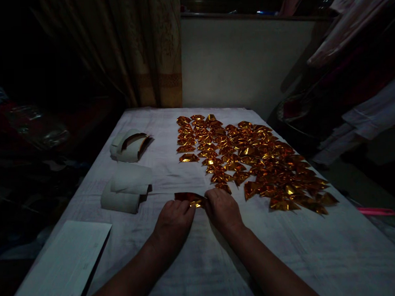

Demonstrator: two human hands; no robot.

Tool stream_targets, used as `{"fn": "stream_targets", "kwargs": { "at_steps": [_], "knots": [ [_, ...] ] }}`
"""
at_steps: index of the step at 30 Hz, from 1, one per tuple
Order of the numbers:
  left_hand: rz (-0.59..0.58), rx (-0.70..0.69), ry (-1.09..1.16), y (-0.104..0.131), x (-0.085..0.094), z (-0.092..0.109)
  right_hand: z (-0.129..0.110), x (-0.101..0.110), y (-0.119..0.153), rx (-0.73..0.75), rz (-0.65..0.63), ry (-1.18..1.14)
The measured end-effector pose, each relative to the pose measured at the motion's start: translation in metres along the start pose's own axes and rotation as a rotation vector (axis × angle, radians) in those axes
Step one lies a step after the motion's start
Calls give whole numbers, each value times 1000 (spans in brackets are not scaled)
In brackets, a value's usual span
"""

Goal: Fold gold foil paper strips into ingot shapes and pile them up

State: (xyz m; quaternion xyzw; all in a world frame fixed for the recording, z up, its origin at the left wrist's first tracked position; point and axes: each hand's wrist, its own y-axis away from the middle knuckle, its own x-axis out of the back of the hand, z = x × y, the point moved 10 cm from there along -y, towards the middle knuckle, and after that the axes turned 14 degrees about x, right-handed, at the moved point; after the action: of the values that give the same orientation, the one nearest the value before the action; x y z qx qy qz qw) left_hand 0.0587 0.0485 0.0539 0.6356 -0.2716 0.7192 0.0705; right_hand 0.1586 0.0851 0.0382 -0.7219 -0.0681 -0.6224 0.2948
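Between my two hands, low over the middle of the table, is a piece of gold foil paper (197, 203), partly folded. My left hand (175, 220) is closed on its left part, and my right hand (223, 207) pinches its right end. Fingers cover much of the foil. Just beyond and to the right lie many folded gold foil pieces (247, 150), some in rows and the rest heaped. Curved pale sheets (125, 193) lie to the left, and another curled stack of sheets (131, 145) with a dark gold edge sits farther back.
The table (171, 273) has a pale cloth. A flat white board or box (63, 265) rests at its front left. A curtain (152, 48) hangs behind, beside a light wall (236, 62). Clothes (377, 107) hang at the right, above a pink handle (376, 211).
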Motion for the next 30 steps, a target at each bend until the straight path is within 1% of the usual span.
{"fn": "stream_targets", "kwargs": {
  "at_steps": [3,6,8,10,12,13,17,19,22,26,30],
  "knots": [
    [12,12,1,2,0,-1,5,3,2,-43,49,-48],
    [24,26,16,9,1,-2,3,20,13,-34,210,-96],
    [23,30,25,13,1,-2,-4,31,22,24,301,-112],
    [3,33,25,14,0,-2,-18,36,26,145,319,-138],
    [-11,40,31,14,-1,-3,-33,35,27,251,276,-152],
    [-18,46,39,14,-1,-3,-39,31,27,276,235,-154],
    [-36,52,85,14,-1,-4,-42,11,29,228,10,-189],
    [-47,49,94,15,-2,-4,-40,6,32,200,-66,-208],
    [-45,46,100,17,-3,-5,-39,2,35,172,-128,-223],
    [-7,26,123,18,0,-4,-39,-4,34,145,-193,-228],
    [-24,21,122,17,0,-4,-41,-8,33,129,-237,-232]
  ]
}}
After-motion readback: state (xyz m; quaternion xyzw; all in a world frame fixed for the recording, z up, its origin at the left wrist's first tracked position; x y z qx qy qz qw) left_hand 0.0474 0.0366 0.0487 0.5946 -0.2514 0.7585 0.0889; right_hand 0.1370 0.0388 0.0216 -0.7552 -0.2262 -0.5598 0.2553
